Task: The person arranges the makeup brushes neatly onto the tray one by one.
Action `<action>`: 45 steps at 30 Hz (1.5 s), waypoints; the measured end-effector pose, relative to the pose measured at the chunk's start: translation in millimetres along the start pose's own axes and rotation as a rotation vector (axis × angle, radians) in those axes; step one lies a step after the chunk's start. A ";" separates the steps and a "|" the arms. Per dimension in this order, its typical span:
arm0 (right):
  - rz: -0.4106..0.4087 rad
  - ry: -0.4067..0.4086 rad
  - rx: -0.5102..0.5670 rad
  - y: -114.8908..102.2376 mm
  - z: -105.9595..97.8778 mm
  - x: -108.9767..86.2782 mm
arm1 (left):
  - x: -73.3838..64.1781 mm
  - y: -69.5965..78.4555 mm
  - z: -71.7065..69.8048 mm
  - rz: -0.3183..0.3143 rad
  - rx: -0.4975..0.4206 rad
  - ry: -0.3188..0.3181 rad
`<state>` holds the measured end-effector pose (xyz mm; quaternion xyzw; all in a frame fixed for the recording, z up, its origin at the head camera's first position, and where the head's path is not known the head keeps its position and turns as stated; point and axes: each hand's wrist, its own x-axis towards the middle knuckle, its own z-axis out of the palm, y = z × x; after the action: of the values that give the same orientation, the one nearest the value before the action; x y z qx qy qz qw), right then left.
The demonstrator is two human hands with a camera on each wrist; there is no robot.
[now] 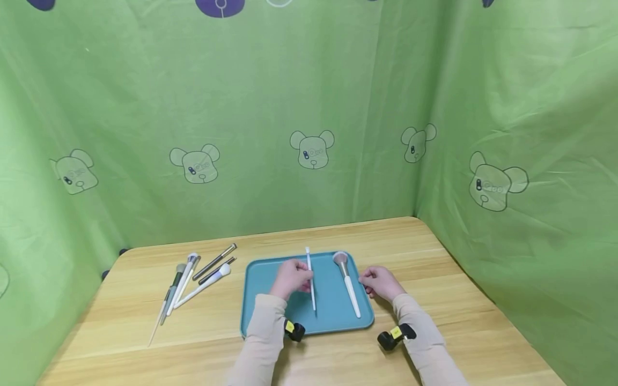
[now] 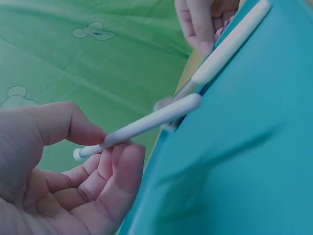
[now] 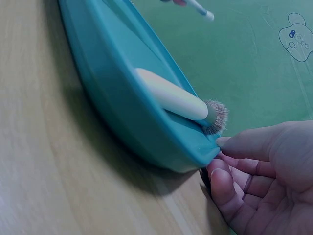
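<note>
My left hand (image 1: 292, 277) pinches a slim white makeup brush (image 1: 311, 289) between thumb and fingers. In the left wrist view that white brush (image 2: 151, 120) is held above the teal tray (image 2: 254, 161), its shadow falling on the tray floor. A larger makeup brush (image 1: 350, 292) with a white handle and fluffy head lies in the right part of the tray (image 1: 275, 265). At the tray's right edge, my right hand (image 1: 381, 282) grips the rim. The right wrist view has that hand (image 3: 264, 171) with its thumb on the rim and curled fingers below.
Several makeup brushes lie loosely grouped on the wooden table (image 1: 111, 327) left of the tray, among them a white-handled brush (image 1: 203, 287) and a dark-handled brush (image 1: 212, 262). A green curtain (image 1: 260, 203) hangs behind the table and along its sides.
</note>
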<state>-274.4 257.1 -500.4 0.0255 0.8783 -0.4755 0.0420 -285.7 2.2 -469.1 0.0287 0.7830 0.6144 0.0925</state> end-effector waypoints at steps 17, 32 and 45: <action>0.002 -0.009 0.006 -0.3 -0.6 -0.2 | 5.0 6.0 51.3 -0.088 0.091 0.031; -0.006 -0.013 0.020 -0.7 -0.7 1.1 | 0.8 9.0 68.2 -0.043 0.247 0.057; -0.011 -0.018 0.023 -1.4 -1.4 -1.2 | 1.4 12.5 75.1 0.007 0.440 0.072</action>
<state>-273.4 257.5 -498.4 0.0169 0.8726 -0.4859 0.0472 -274.4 77.3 -474.3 0.0287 0.9010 0.4296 0.0538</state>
